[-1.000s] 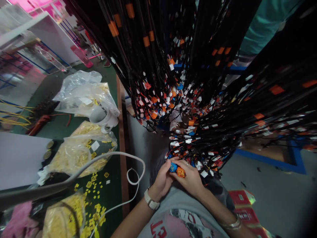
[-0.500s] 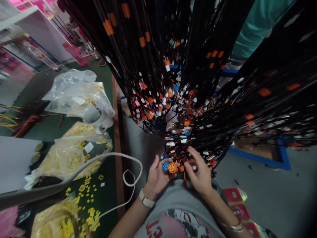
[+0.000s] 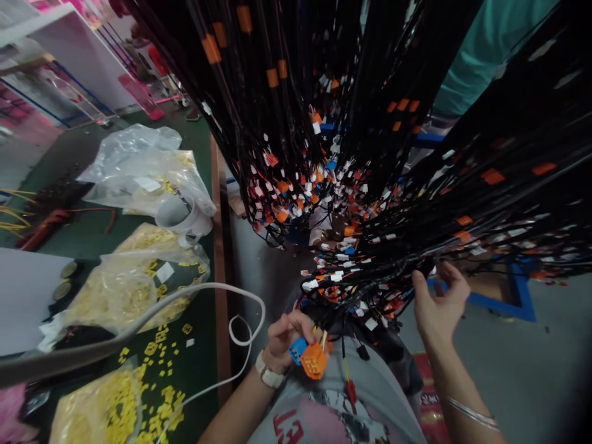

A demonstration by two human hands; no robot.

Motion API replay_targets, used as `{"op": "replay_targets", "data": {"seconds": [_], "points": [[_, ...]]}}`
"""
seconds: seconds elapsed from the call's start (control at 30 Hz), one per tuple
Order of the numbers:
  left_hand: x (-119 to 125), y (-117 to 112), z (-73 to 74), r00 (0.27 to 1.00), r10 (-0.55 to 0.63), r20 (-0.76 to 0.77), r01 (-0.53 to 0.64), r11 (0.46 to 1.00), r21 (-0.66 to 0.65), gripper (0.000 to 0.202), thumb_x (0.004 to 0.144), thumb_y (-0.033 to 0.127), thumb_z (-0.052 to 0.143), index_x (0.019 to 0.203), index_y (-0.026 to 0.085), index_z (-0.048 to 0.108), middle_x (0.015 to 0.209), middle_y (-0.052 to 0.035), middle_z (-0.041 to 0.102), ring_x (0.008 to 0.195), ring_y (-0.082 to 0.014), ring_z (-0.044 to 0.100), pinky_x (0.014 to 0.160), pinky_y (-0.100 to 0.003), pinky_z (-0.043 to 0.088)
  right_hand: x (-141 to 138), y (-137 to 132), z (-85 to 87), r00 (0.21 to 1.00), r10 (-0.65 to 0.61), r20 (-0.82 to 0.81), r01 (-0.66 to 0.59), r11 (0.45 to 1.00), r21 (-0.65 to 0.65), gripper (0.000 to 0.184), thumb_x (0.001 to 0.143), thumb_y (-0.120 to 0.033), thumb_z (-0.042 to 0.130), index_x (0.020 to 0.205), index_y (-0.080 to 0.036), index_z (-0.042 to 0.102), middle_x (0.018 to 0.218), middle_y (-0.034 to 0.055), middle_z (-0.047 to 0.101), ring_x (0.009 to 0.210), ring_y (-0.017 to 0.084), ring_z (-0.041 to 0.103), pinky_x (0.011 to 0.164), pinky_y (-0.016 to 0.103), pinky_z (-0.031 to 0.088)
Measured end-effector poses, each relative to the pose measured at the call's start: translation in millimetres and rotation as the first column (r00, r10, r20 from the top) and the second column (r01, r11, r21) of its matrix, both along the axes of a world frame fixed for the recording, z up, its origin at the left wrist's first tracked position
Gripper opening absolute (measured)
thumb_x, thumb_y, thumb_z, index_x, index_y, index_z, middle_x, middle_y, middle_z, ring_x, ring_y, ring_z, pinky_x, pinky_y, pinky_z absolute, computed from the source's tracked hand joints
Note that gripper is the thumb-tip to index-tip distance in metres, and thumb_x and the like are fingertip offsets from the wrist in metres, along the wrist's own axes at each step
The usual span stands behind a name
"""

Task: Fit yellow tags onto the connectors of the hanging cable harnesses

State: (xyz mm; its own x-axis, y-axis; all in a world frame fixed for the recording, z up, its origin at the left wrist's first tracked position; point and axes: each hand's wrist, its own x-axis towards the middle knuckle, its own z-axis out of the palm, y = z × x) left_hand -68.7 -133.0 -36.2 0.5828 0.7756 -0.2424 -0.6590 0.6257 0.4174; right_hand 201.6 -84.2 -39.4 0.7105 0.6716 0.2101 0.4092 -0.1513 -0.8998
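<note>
My left hand [image 3: 283, 333] is closed around an orange connector [image 3: 313, 361] and a blue connector [image 3: 297, 349], both on thin wires that lead up into the hanging black wire harnesses [image 3: 370, 154]. It holds them low, just above my lap. My right hand [image 3: 437, 303] is raised to the right, thumb and fingers curled at the black cables of the lower harness bundle [image 3: 388, 274], parting them. Whether it grips a cable is unclear.
To the left a green-topped table [image 3: 203, 364] carries clear bags of yellow parts [image 3: 134, 283], loose yellow pieces [image 3: 161, 345], a white cup [image 3: 182, 217] and a white cord [image 3: 240, 333]. A red box [image 3: 428, 394] lies on the grey floor at the right. A person in teal [image 3: 490, 49] stands behind the harnesses.
My left hand has pulled the orange and blue connectors down toward my lap. My right hand left them and moved up and right into the black cables.
</note>
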Motion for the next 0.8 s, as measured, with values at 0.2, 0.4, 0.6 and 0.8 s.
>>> {"op": "replay_targets", "data": {"seconds": [0.2,0.4,0.6,0.8], "points": [[-6,-2,-6.6,1.000,-0.027,-0.013,0.028,0.998,0.060,0.063,0.055,0.077,0.055,0.040,0.017,0.044,0.039,-0.0061,0.050,0.035,-0.0215,0.055,0.036,-0.029,0.039,-55,-10,-5.1,0.877,0.293,-0.381,-0.265,0.956,0.126,0.057,0.081,-0.043,0.058,0.130,-0.022,0.041,0.124,0.0105,0.054,0.111,0.021,0.055,0.098,0.044,0.041],[-8,-1,-3.5,0.996,-0.074,-0.058,0.080,0.991,0.106,0.063,0.052,0.078,0.056,0.039,0.017,0.049,0.039,-0.0078,0.051,0.039,-0.0244,0.058,0.041,-0.033,0.043,-95,-4,-9.7,0.514,0.507,-0.692,-0.575,0.802,0.161,0.049,0.076,-0.044,0.064,0.119,-0.021,0.054,0.109,0.0072,0.067,0.111,0.022,0.057,0.100,0.042,0.041],[-11,3,7.4,0.999,0.018,-0.037,-0.017,0.999,0.041,0.053,0.059,0.066,0.063,0.060,0.013,0.062,0.056,-0.0094,0.062,0.054,-0.0256,0.064,0.051,-0.033,0.046,-98,24,20.9,0.306,0.300,-0.904,-0.481,0.868,0.125,0.039,0.074,-0.040,0.067,0.108,-0.022,0.062,0.097,0.0025,0.071,0.087,0.022,0.067,0.081,0.040,0.055],[-4,18,14.8,0.990,0.021,-0.142,-0.031,0.997,-0.068,0.058,0.078,0.066,0.044,0.105,0.016,0.055,0.074,-0.0123,0.070,0.062,-0.0226,0.066,0.060,-0.031,0.047,-82,38,23.7,0.274,0.301,-0.914,-0.403,0.898,0.175,0.030,0.077,-0.044,0.063,0.096,-0.021,0.066,0.095,0.0023,0.072,0.092,0.024,0.066,0.084,0.043,0.054]]}}
